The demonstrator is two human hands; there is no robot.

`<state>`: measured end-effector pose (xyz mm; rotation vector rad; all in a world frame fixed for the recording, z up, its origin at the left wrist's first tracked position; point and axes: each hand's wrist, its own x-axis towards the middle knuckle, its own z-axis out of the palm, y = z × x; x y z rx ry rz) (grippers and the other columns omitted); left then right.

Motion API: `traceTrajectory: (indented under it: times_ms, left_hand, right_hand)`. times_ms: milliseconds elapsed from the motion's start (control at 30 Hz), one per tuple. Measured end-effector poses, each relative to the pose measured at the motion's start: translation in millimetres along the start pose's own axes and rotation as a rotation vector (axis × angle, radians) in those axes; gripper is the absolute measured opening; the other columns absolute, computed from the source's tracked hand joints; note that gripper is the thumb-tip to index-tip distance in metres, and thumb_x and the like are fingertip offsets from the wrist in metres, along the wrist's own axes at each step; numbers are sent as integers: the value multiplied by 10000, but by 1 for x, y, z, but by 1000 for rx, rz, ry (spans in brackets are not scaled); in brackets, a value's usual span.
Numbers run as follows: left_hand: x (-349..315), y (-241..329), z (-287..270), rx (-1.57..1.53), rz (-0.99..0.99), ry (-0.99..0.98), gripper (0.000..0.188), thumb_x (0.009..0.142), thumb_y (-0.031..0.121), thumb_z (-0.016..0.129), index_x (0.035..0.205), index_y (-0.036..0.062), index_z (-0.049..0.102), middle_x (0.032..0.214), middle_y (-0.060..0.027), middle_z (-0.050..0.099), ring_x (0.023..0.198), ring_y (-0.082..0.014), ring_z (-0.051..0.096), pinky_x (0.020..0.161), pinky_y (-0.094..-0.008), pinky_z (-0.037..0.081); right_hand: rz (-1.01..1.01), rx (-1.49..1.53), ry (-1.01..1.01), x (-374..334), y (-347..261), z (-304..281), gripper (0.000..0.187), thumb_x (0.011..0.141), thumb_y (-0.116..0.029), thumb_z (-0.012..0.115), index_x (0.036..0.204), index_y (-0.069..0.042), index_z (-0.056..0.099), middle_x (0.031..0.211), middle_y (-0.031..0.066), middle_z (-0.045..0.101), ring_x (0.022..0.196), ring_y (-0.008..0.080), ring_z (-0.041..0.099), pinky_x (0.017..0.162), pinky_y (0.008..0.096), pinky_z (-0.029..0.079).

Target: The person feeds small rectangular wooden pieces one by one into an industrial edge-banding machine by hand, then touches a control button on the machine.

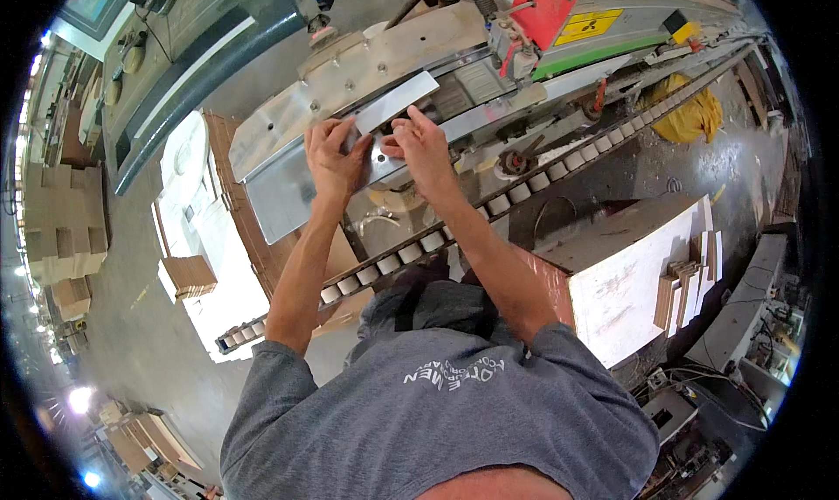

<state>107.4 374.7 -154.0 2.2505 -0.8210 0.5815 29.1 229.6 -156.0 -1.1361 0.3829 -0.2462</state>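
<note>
A pale, flat strip (398, 99) lies slantwise on the metal bed of a machine. My left hand (334, 161) is at its left end, fingers bent and closed around that end; the exact grip is partly hidden. Just to the right is my right hand (421, 155), its index finger reaching to the strip's near edge and its other fingers loosely bent and apart. Nothing shows held in it. Under my left wrist spreads a smooth metal plate (278, 198). A long metal guard (350, 85) with bolts runs behind the strip.
A rail of white rollers (411, 253) crosses between my body and the machine. White panels (188, 229) are stacked at left, and a large white-sided box (638, 281) stands at right. A red plate (537, 6) and yellow cloth (684, 111) are farther right.
</note>
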Motion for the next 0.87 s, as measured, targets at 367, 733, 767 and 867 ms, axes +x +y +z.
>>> traceTrajectory:
  times_ms: [367,733,767,867]
  left_hand:
    - [12,-15,7,-83,-89,12,170,729,136,820,847,41,743,814,-108,677,767,-303,605,731,-413,486]
    - [39,26,54,-37,29,-41,126,762,175,788,762,69,718,732,-78,634,737,-307,604,712,-420,488]
    - [42,30,60,-33,30,-41,126,762,175,788,762,69,718,732,-78,634,737,-307,604,712,-420,488]
    - [53,48,75,-32,32,-95,103,786,168,768,762,76,726,744,-80,640,780,-312,625,744,-416,500]
  right_hand:
    - [-77,12,15,17,2,18,239,978,-106,517,1101,99,511,1070,131,582,835,166,657,615,281,605]
    - [-166,-300,134,41,-28,-37,226,971,-177,538,929,44,567,783,90,640,632,128,632,549,259,529]
    - [-167,-297,131,44,-31,-42,226,971,-177,538,929,44,567,783,90,640,632,128,632,549,259,529]
    - [-235,-317,180,52,-38,-58,215,967,-172,542,915,35,562,752,95,646,585,130,623,544,265,511]
